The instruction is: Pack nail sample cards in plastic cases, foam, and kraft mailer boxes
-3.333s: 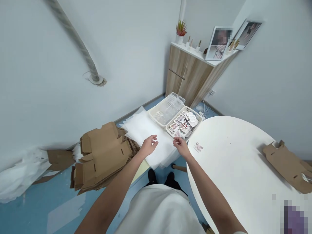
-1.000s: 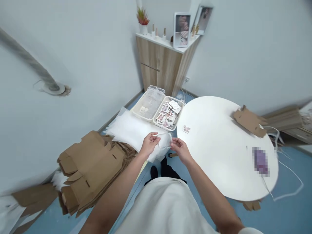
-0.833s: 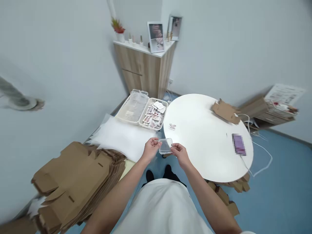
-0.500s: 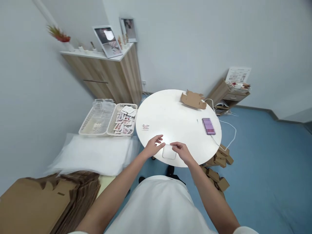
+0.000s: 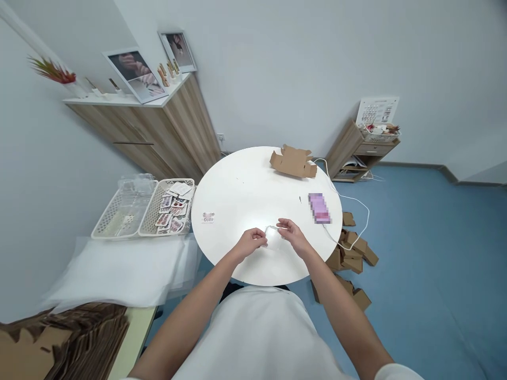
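Note:
A small transparent plastic box (image 5: pixel 272 240) is between my two hands over the near part of the round white table (image 5: pixel 245 195). My left hand (image 5: pixel 252 241) pinches its left edge, fingers closed against the thumb. My right hand (image 5: pixel 292 235) has thumb and fingers at its upper right corner, gripping the edge. The box is small and see-through, so I cannot tell whether it touches the tabletop. A small printed card (image 5: pixel 208 217) lies at the table's left side. A phone-like purple device (image 5: pixel 319 208), blurred out, lies to the right with a white cable.
An unfolded cardboard box (image 5: pixel 293 162) lies at the table's far edge. To the left, one white basket (image 5: pixel 103 224) holds transparent boxes and another (image 5: pixel 144 224) holds printed cards. White sheets (image 5: pixel 119 269) and stacked flat cardboard (image 5: pixel 87 338) are nearer. Small cardboard boxes (image 5: pixel 354 248) lie on the floor.
My left hand has come in to the box's left edge and its fingers have closed. The box has shifted up from the table's near edge. The head view has turned slightly right.

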A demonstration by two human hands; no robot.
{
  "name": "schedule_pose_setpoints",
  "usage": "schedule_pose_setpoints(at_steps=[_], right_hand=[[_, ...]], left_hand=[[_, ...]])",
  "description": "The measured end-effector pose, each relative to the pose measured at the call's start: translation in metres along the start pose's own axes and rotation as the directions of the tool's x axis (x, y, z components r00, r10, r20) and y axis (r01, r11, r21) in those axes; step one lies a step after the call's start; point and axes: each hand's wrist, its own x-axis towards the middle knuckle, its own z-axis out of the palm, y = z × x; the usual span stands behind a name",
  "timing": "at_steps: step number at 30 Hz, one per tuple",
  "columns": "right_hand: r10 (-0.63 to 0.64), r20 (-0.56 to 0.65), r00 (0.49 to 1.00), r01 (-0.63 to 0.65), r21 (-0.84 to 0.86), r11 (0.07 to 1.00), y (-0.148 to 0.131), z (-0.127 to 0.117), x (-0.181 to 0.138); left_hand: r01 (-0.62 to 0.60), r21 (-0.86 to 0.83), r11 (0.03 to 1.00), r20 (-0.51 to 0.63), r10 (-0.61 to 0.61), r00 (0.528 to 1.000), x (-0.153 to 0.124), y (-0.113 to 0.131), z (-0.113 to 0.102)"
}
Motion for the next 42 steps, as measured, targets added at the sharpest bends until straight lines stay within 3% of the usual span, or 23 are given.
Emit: schedule_pose_setpoints(at_steps=[4, 7, 12, 17, 20, 22, 25, 27, 29, 34, 39, 42], right_hand=[[0.124, 0.011, 0.992, -0.124, 0.129, 0.984, 0.017, -0.005, -0.005], [0.112, -0.055, 0.992, -0.103, 0.145, 0.984, 0.024, -0.002, -0.006], [0.061, -0.140, 0.988, -0.052, 0.071, 0.996, 0.025, 0.000, -0.003], [0.048, -0.109, 0.993, -0.050, -0.010, 0.999, 0.023, 0.002, -0.004], [-0.013, -0.093, 0.996, -0.002, -0.159, 0.987, 0.018, 0.002, -0.008], [-0.126, -0.043, 0.991, 0.102, -0.361, 0.927, 0.013, 0.001, -0.013], [-0.256, 0.163, 0.953, 0.299, -0.638, 0.710, 0.005, -0.001, -0.017], [-0.267, 0.302, 0.915, 0.403, -0.711, 0.576, 0.001, 0.002, -0.016], [-0.264, 0.385, 0.884, 0.467, -0.731, 0.499, -0.001, 0.006, -0.014], [-0.307, 0.403, 0.862, 0.505, -0.724, 0.470, -0.001, 0.012, -0.007], [-0.327, 0.380, 0.865, 0.499, -0.717, 0.487, -0.001, 0.003, -0.003], [-0.331, 0.389, 0.860, 0.509, -0.705, 0.493, -0.002, 0.000, -0.002]], left_hand=[[0.095, -0.166, 0.982, -0.007, -0.098, 0.995, 0.004, -0.010, 0.004], [0.103, -0.169, 0.980, -0.013, -0.107, 0.994, 0.006, -0.016, 0.002], [0.007, -0.062, 0.998, -0.097, -0.013, 0.995, 0.010, -0.016, -0.012], [-0.031, -0.010, 0.999, 0.038, 0.031, 0.999, 0.018, -0.011, -0.019], [-0.011, -0.060, 0.998, 0.051, 0.014, 0.999, 0.022, -0.013, -0.020], [0.005, -0.086, 0.996, 0.038, -0.002, 0.999, 0.024, -0.015, -0.022], [0.029, -0.096, 0.995, 0.054, -0.024, 0.998, 0.025, -0.017, -0.027], [0.045, -0.096, 0.994, 0.080, -0.037, 0.996, 0.024, -0.016, -0.028], [0.041, -0.095, 0.995, 0.108, -0.031, 0.994, 0.023, -0.016, -0.028], [-0.058, -0.076, 0.995, 0.144, 0.069, 0.987, 0.015, -0.011, -0.027], [-0.223, 0.130, 0.966, 0.150, 0.204, 0.968, 0.006, -0.006, -0.027], [-0.270, 0.152, 0.951, 0.164, 0.246, 0.955, 0.005, -0.002, -0.021]])
